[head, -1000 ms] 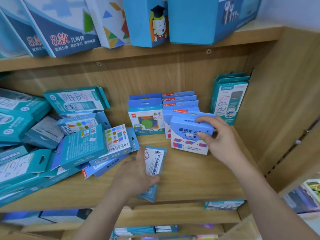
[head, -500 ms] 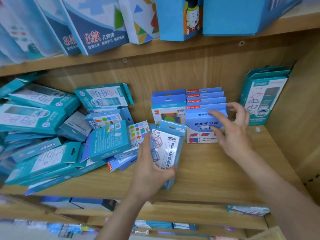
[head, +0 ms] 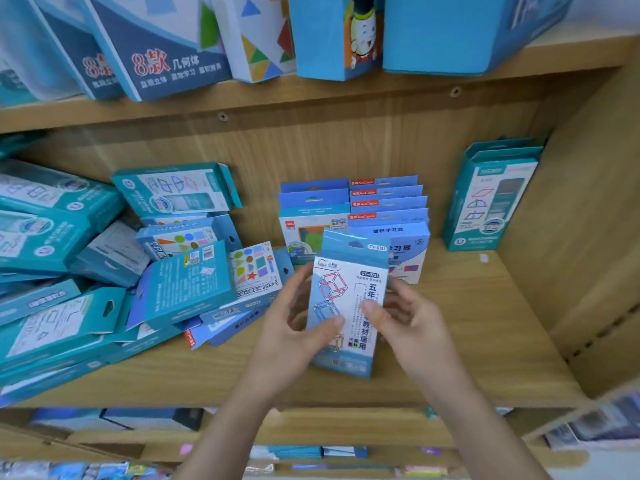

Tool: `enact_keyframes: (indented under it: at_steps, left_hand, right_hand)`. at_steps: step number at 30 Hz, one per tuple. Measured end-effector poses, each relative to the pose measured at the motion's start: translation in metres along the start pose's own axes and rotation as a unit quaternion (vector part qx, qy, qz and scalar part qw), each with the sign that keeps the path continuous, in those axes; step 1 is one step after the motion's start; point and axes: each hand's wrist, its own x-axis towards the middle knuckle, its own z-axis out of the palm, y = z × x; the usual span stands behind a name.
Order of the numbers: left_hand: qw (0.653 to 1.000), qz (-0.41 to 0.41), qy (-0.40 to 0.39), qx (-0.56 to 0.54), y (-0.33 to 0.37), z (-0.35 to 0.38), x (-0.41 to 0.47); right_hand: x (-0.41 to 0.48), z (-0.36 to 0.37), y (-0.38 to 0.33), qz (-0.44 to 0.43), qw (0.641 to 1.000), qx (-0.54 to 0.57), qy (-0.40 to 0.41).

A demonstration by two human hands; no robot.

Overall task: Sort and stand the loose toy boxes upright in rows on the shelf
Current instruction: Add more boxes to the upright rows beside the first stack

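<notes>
Grips a pale-blue toy box (head: 346, 299) between left hand (head: 291, 334) and right hand (head: 412, 323), both thumbs curled onto the printed front and the fingers wrapped behind (mostly hidden). Stands long axis upright over the shelf board (head: 485, 341), with the hang-tab end pointing up and away from the wrists and the top tipped slightly toward the right hand.

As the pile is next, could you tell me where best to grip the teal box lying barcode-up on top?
Grip the teal box at its near lower edge, thumb on the upturned back, fingers beneath, coming from the front right. It lies tilted atop the pile, so that edge looks raised off the boxes below.
</notes>
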Motion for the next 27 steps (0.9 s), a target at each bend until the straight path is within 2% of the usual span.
enact_keyframes:
  at_steps: [3,7,9,13,18,21,25,27]
  left_hand:
    - [0.990,-0.089,-0.024,-0.104,0.014,-0.007,0.003]
    - [0.982,-0.136,-0.033,-0.126,0.020,0.001,-0.003]
    - [0.983,-0.131,-0.047,-0.123,0.026,0.008,-0.006]
    - [0.987,-0.098,-0.086,-0.092,0.032,0.025,-0.004]
    - [0.987,-0.038,-0.155,0.024,0.033,0.063,0.017]
    - [0.970,-0.050,-0.223,0.083,0.038,0.089,0.034]
    - [0.963,-0.066,-0.251,0.078,0.036,0.108,0.037]
    - [0.966,-0.036,-0.247,0.068,0.036,0.104,0.037]
  right_hand:
    - [-0.002,-0.014,-0.008,0.080,0.993,0.092,-0.008]
    - [-0.006,-0.019,-0.015,0.130,0.986,0.099,0.015]
    - [-0.008,-0.025,-0.019,0.138,0.985,0.100,0.014]
    - [-0.015,-0.045,-0.026,0.102,0.993,0.064,0.016]
    - [-0.021,-0.077,-0.029,0.034,0.995,-0.006,0.099]
    - [-0.024,-0.097,-0.028,0.028,0.987,-0.010,0.156]
    - [-0.025,-0.114,-0.027,0.024,0.983,0.003,0.183]
    - [-0.023,-0.114,-0.026,0.022,0.984,0.013,0.174]
